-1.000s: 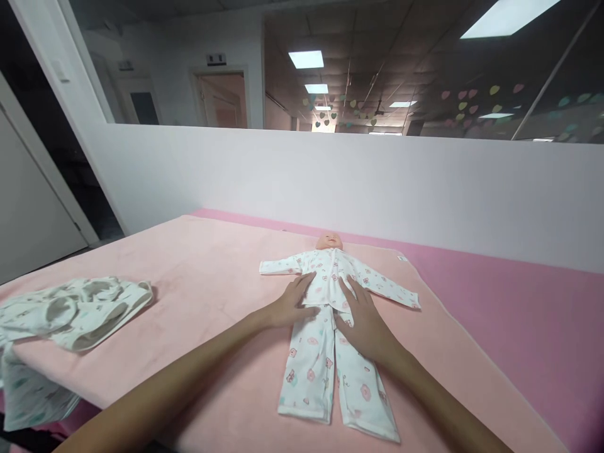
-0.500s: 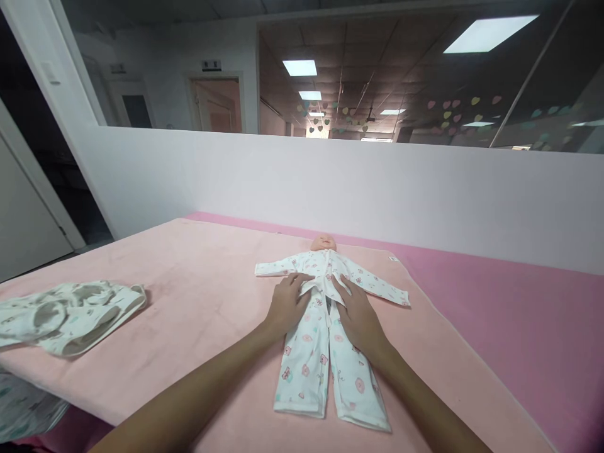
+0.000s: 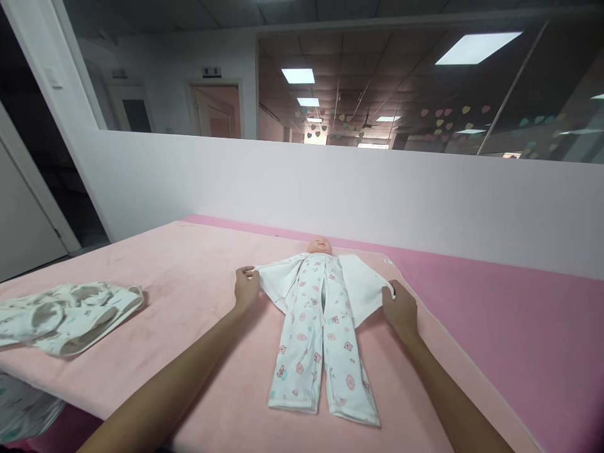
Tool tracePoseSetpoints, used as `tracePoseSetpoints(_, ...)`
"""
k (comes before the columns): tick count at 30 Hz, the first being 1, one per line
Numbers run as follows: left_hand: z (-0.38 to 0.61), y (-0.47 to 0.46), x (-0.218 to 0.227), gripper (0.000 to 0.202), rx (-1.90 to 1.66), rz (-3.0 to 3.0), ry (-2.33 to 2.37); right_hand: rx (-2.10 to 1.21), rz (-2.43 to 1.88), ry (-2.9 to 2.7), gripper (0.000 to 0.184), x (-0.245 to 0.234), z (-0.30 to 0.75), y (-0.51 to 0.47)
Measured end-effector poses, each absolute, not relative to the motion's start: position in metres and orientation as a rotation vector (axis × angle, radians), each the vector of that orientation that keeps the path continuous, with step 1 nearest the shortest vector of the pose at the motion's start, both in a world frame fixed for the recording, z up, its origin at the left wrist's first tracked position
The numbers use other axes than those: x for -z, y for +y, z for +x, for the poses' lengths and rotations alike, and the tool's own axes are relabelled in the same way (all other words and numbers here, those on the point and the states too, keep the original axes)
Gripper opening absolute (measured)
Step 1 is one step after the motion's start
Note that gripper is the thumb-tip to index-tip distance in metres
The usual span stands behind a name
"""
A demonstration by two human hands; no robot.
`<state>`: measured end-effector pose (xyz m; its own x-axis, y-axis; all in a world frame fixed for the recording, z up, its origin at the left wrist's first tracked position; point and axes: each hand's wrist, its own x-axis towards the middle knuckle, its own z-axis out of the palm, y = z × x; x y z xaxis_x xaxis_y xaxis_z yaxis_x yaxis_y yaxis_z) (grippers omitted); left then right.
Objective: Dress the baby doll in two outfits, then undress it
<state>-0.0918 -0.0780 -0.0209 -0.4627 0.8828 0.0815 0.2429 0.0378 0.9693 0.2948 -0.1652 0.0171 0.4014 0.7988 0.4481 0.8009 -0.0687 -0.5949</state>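
A doll (image 3: pixel 319 245) lies on its back near the far edge of the bed, its head toward the wall. Printed white trousers (image 3: pixel 302 352) stretch down from the chest toward me, legs slightly apart. The printed shirt (image 3: pixel 363 286) is spread out on both sides, showing its plain white inner face. My left hand (image 3: pixel 247 288) pinches the outer edge of the left shirt panel. On the other side, my right hand (image 3: pixel 400 309) grips the tip of the right panel and holds it out. The sleeves are hidden beneath the panels.
A pink blanket (image 3: pixel 189 277) covers most of the pink bed surface (image 3: pixel 509 314). Another folded printed garment (image 3: pixel 70 314) lies at the left edge. A low white wall (image 3: pixel 330 189) with glass above borders the far side. Patterned cloth (image 3: pixel 26 409) shows below the left edge.
Both hands have moved from the waist outward to the sides, pulling the shirt front panels open. The trouser tops, formerly under the shirt hem, now show up to the chest.
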Motion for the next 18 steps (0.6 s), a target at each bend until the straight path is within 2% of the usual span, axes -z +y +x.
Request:
tracePoseSetpoints(4, -0.106, -0.071, 0.028, 0.034, -1.341, 1.232, 1.779, -0.098, -1.921, -1.348, 0.026, 0.0, 0.316, -0.163)
tracePoseSetpoints(8, -0.103, -0.07, 0.032, 0.027, -1.197, 1.454, 1.82, -0.132, -1.988, -1.379, 0.03, 0.011, 0.317, -0.153)
tracePoseSetpoints(14, -0.118, -0.065, 0.036, 0.023, -1.168, 1.596, 1.91, 0.025, -2.042, -1.421, 0.02, 0.017, 0.333, -0.152)
tracePoseSetpoints(18, -0.115, -0.069, 0.034, 0.023, -1.275, 1.746, 2.016, 0.22, -1.937, -1.474, 0.014, 0.02, 0.33, -0.152)
